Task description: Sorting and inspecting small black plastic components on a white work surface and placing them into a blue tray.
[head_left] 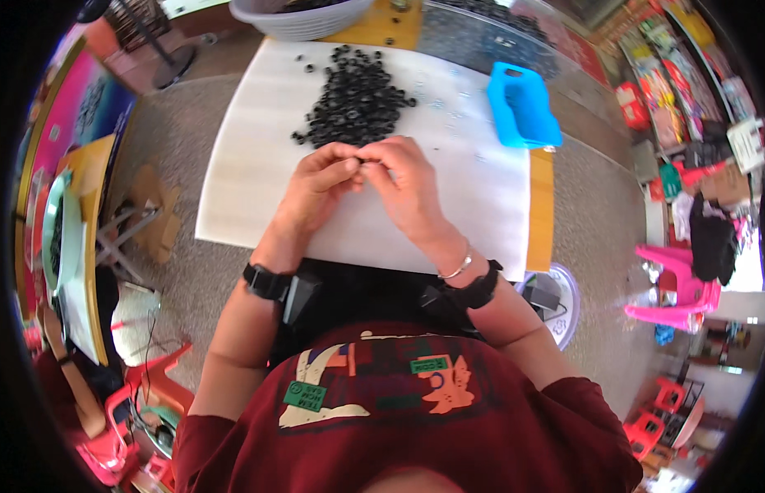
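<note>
My left hand (323, 182) and my right hand (405, 185) meet above the white sheet (259, 193), fingertips pinched together. Between them shows a bit of a small black part (362, 161), mostly hidden by the fingers. Just beyond my fingertips spreads a pile of small black ring-shaped parts (353, 94), with a few loose ones at its edges. Small clear bits (452, 103) lie scattered to the right of the pile. A bright blue plastic basket (497, 111) stands at the far right corner of the sheet.
A grey basin (296, 25) holding dark parts sits at the far edge. A clear bin (464, 41) with black parts lies beside it. On the floor at right are a round lidded-looking tub (567, 300) and a pink chair (674, 283). Another person's arm (78, 386) is at left.
</note>
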A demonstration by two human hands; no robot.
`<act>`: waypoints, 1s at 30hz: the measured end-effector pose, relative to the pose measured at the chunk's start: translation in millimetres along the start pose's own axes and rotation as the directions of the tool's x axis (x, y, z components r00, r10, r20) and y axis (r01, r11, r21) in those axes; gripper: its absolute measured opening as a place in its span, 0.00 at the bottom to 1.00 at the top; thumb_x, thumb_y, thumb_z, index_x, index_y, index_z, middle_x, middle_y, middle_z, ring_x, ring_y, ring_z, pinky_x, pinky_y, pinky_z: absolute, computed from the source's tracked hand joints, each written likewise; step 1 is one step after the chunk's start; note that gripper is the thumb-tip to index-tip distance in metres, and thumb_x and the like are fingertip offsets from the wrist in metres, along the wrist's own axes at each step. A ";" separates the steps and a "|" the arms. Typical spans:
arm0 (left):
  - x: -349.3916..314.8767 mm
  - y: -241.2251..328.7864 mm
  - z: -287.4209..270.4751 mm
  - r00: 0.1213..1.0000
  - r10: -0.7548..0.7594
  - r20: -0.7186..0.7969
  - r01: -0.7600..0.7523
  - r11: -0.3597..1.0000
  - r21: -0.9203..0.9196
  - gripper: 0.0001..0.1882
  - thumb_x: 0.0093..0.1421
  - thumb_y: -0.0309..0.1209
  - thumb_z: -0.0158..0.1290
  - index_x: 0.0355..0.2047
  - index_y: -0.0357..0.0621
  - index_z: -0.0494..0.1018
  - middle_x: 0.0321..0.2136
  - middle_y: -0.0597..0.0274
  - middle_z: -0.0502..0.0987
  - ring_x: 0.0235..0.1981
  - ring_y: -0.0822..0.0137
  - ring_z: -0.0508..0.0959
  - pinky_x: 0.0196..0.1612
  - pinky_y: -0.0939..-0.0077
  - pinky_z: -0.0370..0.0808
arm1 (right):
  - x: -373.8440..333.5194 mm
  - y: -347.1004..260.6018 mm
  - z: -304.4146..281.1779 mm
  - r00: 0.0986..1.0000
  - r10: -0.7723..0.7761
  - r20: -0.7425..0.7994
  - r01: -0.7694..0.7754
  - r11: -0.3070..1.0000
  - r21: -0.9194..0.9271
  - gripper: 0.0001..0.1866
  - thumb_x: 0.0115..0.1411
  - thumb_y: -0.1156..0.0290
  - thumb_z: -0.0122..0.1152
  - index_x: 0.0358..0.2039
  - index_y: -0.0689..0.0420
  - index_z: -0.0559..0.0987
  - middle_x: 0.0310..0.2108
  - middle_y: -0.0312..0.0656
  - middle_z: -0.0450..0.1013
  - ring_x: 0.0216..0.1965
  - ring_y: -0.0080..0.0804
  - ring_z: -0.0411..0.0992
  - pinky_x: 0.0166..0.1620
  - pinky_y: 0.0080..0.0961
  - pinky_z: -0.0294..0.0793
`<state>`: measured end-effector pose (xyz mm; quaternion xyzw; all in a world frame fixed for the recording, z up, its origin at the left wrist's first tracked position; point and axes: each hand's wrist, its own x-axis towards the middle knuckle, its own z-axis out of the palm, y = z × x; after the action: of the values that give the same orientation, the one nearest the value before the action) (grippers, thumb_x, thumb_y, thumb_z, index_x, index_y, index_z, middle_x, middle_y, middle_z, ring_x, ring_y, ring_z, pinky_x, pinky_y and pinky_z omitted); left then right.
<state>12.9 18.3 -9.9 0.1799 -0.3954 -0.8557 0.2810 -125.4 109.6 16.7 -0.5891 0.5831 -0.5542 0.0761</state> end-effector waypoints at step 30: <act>-1.5 0.5 7.4 0.999 -0.028 -0.021 0.029 0.998 0.059 0.12 0.62 0.23 0.51 0.46 0.33 0.73 0.36 0.59 0.77 0.32 0.73 0.75 0.38 0.80 0.74 | -22.2 19.1 -72.3 0.907 0.416 -0.063 -0.420 0.905 -0.069 0.04 0.56 0.77 0.60 0.32 0.61 0.75 0.26 0.37 0.75 0.28 0.21 0.72 0.33 0.19 0.71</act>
<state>10.4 23.2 -4.8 0.2025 -0.4152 -0.8456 0.2675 -184.0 161.0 17.2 -0.4401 0.7193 -0.5145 0.1554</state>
